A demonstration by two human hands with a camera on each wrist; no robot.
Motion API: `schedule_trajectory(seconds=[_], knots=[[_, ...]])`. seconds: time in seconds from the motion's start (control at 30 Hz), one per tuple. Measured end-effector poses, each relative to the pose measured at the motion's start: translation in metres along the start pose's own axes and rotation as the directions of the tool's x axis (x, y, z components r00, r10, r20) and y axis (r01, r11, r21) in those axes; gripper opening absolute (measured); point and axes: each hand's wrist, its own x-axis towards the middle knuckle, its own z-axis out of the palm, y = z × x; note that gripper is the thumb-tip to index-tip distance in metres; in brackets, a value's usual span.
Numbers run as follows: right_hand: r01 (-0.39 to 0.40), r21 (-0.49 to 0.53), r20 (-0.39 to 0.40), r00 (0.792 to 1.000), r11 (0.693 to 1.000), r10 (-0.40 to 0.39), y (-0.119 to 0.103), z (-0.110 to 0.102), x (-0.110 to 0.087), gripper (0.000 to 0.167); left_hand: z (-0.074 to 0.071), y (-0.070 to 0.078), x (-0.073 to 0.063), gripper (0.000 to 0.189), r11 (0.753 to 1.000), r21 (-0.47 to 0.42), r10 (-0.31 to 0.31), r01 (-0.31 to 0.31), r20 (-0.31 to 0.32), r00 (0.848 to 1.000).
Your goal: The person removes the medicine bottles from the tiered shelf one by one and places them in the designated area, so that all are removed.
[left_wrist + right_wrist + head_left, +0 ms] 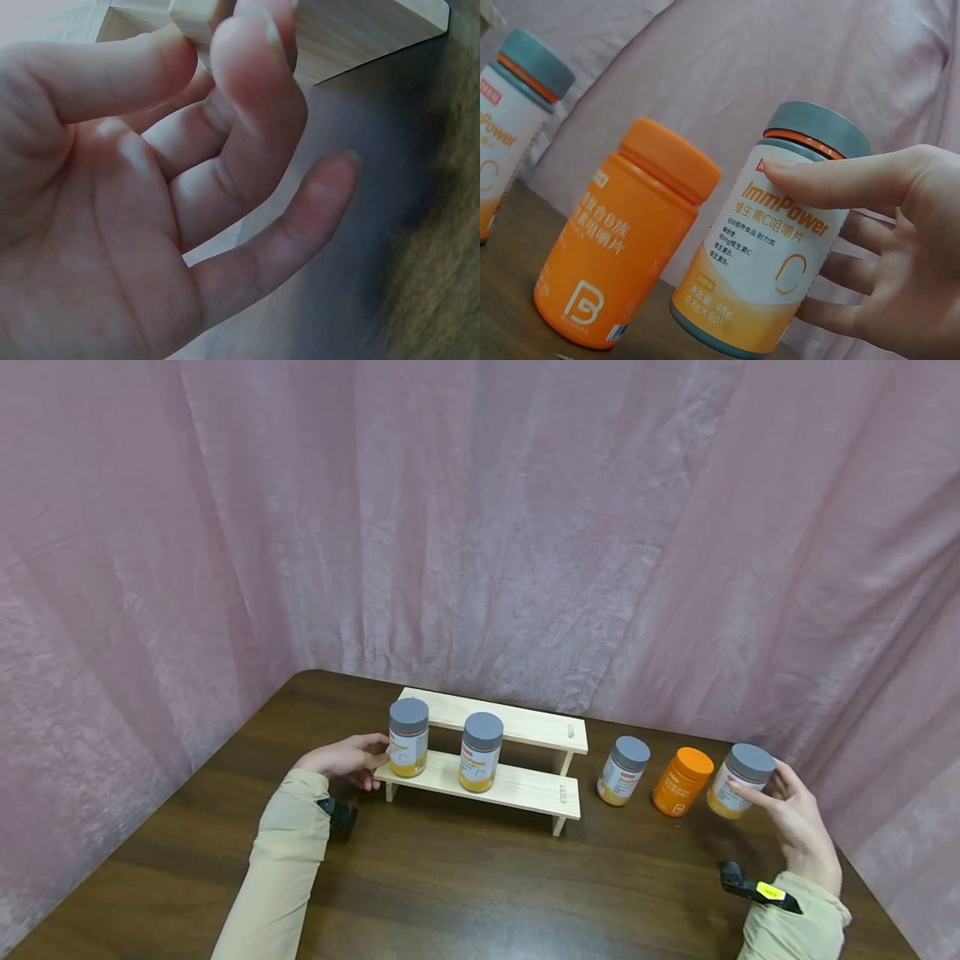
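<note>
My right hand (806,822) grips a grey-capped vitamin C bottle (757,247), thumb across the label and fingers behind it. An all-orange vitamin bottle (622,232) stands just left of it, and beyond that another grey-capped bottle (623,771). On the left, my left hand (348,758) pinches the end of a two-step wooden rack (517,787); in the left wrist view its thumb and fingers meet at the wooden edge (196,16). Two more grey-capped bottles, a left one (408,739) and a middle one (480,752), stand upright on the rack's lower step.
The rack's upper step (517,723) runs along the back and bears no bottle. All stands on a dark wooden table (450,885). A pink curtain (480,527) hangs close behind the table's far edge and down both sides.
</note>
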Motion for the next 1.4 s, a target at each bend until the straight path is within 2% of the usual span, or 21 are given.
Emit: schedule_trajectory(seconds=[0.07, 0.17, 0.3, 0.43, 0.57, 0.67, 0.8, 0.97, 1.07, 1.27, 1.4], knots=[[-0.045, -0.036, -0.005, 0.999, 0.998, 0.045, 0.002, 0.000, 0.001, 0.054, 0.001, 0.001, -0.001, 0.049, 1.000, 0.002, 0.002, -0.002, 0.002, 1.000], [-0.085, -0.029, -0.003, 0.996, 0.996, 0.085, 0.005, 0.000, 0.002, 0.055, 0.001, 0.002, 0.000, 0.049, 1.000, 0.002, 0.010, -0.010, 0.005, 1.000], [-0.073, 0.038, -0.015, 0.997, 0.997, 0.074, 0.011, 0.000, 0.004, 0.052, 0.002, 0.000, 0.000, 0.048, 1.000, -0.005, 0.017, -0.017, 0.005, 1.000], [-0.085, 0.039, -0.055, 0.995, 0.996, 0.087, 0.019, 0.002, 0.006, 0.056, 0.001, 0.000, 0.000, 0.048, 1.000, -0.007, 0.021, -0.021, 0.007, 1.000], [-0.174, -0.005, -0.066, 0.983, 0.985, 0.173, 0.028, 0.003, 0.004, 0.068, 0.002, 0.000, 0.001, 0.049, 1.000, -0.003, 0.013, -0.013, 0.013, 1.000], [-0.204, -0.001, -0.039, 0.978, 0.979, 0.204, 0.032, 0.002, 0.002, 0.067, 0.002, -0.001, 0.002, 0.050, 1.000, 0.001, 0.007, -0.007, 0.015, 1.000], [-0.181, 0.026, -0.025, 0.983, 0.983, 0.182, 0.035, 0.001, 0.003, 0.061, 0.002, 0.000, 0.002, 0.050, 1.000, -0.001, 0.008, -0.008, 0.018, 1.000], [-0.168, -0.012, -0.026, 0.986, 0.986, 0.167, 0.028, 0.005, 0.006, 0.057, -0.001, 0.002, -0.003, 0.049, 1.000, 0.007, 0.009, -0.009, 0.014, 1.000], [-0.181, -0.044, -0.029, 0.983, 0.982, 0.180, 0.026, 0.006, 0.007, 0.062, -0.002, 0.004, -0.004, 0.050, 1.000, 0.021, 0.012, -0.013, 0.021, 1.000], [-0.156, -0.122, -0.085, 0.986, 0.980, 0.146, 0.026, 0.010, 0.012, 0.080, -0.004, 0.006, -0.003, 0.053, 1.000, 0.031, -0.001, 0.000, 0.023, 1.000], [-0.143, -0.158, -0.078, 0.988, 0.977, 0.132, 0.024, 0.013, 0.012, 0.082, -0.004, 0.005, -0.002, 0.053, 1.000, 0.031, -0.002, 0.001, 0.035, 0.999]])
